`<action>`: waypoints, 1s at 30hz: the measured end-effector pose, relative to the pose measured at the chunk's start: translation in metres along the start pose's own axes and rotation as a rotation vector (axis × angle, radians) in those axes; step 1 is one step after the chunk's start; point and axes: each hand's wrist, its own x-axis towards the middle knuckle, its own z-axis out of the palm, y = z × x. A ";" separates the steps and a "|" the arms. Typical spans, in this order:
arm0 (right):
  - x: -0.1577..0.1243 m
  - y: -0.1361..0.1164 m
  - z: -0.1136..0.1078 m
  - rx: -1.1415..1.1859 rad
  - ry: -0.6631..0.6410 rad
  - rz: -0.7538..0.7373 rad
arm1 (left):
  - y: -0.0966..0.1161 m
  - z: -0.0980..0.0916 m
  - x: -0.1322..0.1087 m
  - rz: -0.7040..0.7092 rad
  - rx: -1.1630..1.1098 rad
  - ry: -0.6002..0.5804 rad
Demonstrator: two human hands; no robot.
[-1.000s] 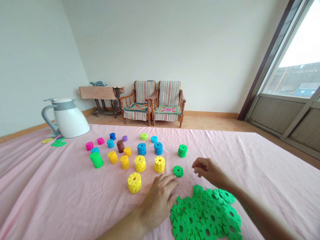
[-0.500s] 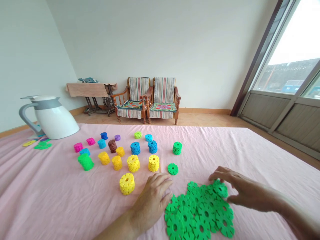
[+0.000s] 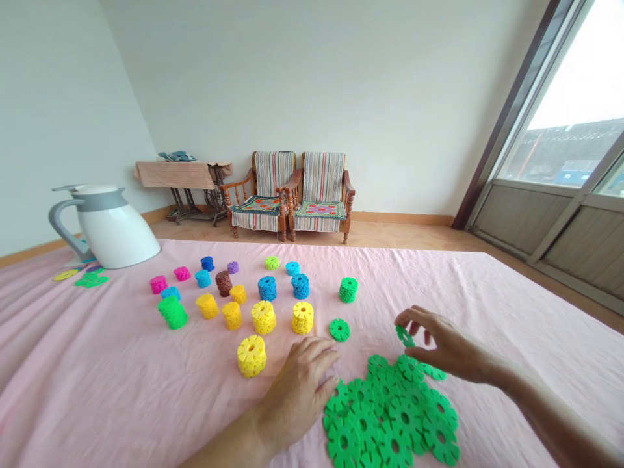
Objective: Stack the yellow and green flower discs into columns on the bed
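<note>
A pile of flat green gear-shaped discs [image 3: 390, 416] lies on the pink cloth in front of me. My right hand [image 3: 441, 344] hovers just above the pile's far edge, fingers pinched on one green disc [image 3: 404, 336] held tilted. My left hand [image 3: 302, 390] rests flat on the cloth at the pile's left side, fingers spread and holding nothing. A single green disc [image 3: 339, 329] lies flat a little beyond my left hand. Behind it stands a short green stack [image 3: 348, 290].
Several stacks of discs stand farther back: yellow [image 3: 251, 355], blue [image 3: 300, 286], light green [image 3: 173, 313], pink [image 3: 158, 284], brown [image 3: 223, 283]. A white jug [image 3: 110, 227] sits far left with loose discs beside it. Two wooden chairs [image 3: 292, 195] stand against the wall.
My right hand went from near the single disc down to the pile, then rose with one green disc pinched in it. My left hand stayed put.
</note>
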 end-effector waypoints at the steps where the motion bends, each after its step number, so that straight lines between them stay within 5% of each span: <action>1: 0.006 -0.005 0.004 0.008 0.028 -0.010 | 0.000 0.000 0.000 0.000 -0.004 0.003; 8: 0.050 -0.040 0.049 0.019 0.159 -0.147 | -0.003 0.001 -0.003 0.005 -0.075 0.066; 16: 0.080 -0.047 0.082 -0.028 0.197 -0.156 | -0.008 0.001 -0.006 0.027 -0.114 0.090; 23: 0.071 -0.040 0.071 0.041 0.160 -0.153 | -0.007 0.000 -0.008 0.018 -0.120 0.076; 30: 0.029 -0.001 0.026 -0.020 0.128 -0.005 | -0.006 -0.003 -0.005 0.033 -0.109 0.074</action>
